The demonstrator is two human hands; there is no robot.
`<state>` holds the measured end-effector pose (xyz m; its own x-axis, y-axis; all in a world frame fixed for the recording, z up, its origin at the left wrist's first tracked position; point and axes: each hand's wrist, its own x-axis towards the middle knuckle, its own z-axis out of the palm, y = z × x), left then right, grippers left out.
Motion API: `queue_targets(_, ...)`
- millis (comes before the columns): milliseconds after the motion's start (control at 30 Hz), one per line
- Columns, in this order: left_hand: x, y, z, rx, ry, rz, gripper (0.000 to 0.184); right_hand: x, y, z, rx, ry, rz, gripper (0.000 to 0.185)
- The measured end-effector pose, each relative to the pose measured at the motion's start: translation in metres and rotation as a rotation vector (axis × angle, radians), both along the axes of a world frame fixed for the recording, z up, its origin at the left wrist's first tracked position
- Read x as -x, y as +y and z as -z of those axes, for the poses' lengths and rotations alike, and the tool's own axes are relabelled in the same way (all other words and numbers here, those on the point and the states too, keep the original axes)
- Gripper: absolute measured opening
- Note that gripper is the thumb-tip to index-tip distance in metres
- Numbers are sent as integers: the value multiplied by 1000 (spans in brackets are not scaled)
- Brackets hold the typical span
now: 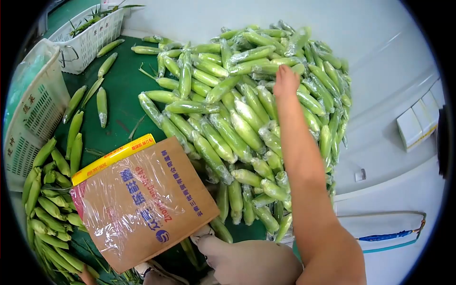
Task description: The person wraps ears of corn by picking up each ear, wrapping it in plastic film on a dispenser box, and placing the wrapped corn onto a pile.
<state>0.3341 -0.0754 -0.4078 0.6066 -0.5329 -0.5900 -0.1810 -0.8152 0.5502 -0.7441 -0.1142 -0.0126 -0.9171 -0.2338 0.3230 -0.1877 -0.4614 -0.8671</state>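
My right hand (287, 84) reaches far over a large heap of ears of corn (237, 118), green-husked and wrapped in clear film. Its fingers bend over one wrapped ear of corn (266, 69) near the top of the heap; the palm side is hidden. Low at the left edge, only a small part of my left hand (87, 276) shows beside a pile of unwrapped ears of corn (50, 213). Its fingers are mostly hidden. Between the two piles sits a brown cardboard box (147, 204) with clear film stretched across its top and a yellow film carton (114, 158) along its far edge.
Two white plastic crates, one near (40, 111) and one farther back (90, 40), stand at the left. Several loose ears lie on the green floor (121, 102). A white wall (380, 71) borders the heap. My knee (251, 261) is close to the box.
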Motion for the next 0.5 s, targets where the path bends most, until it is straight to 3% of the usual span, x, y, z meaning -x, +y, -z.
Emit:
queue_targets(33, 72, 2, -79, -156, 91, -107, 72, -11, 12, 16, -29, 58, -65, 36)
queue_targets(67, 64, 10, -51, 59, 297, -240, 65, -31, 23, 32, -58, 113, -131, 38)
queue_targets(133, 64, 24, -18, 458, 708, -515, 54, -139, 38, 96, -395, 347, -105, 39)
queue_targets(167, 45, 32, -12, 524, 796, -306, 50, -187, 64, 110, -556, 418, -369, 45)
queue_targets(200, 66, 32, -34, 634, 596, -113, 54, -234, 77, 123, -703, 469, -682, 51)
queue_targets(233, 91, 34, -70, 666, 426, -34, 64, -260, 85, 140, -781, 816, -824, 59)
queue_targets(267, 159, 24, -136, 759, 306, 52, 78, -273, 97, 149, -791, 1191, -928, 66)
queue_targets(300, 218, 10, -196, 732, 244, 241, 86, -292, 103, 151, -958, 1325, -1044, 76)
queue_targets(400, 350, -28, -291, 815, 101, 808, 80, -330, 102, 149, -1003, 1325, -1022, 65)
queue_targets(500, 436, -54, -316, 841, -357, 1445, 66, -321, 91, 170, -910, 1420, -1053, 46)
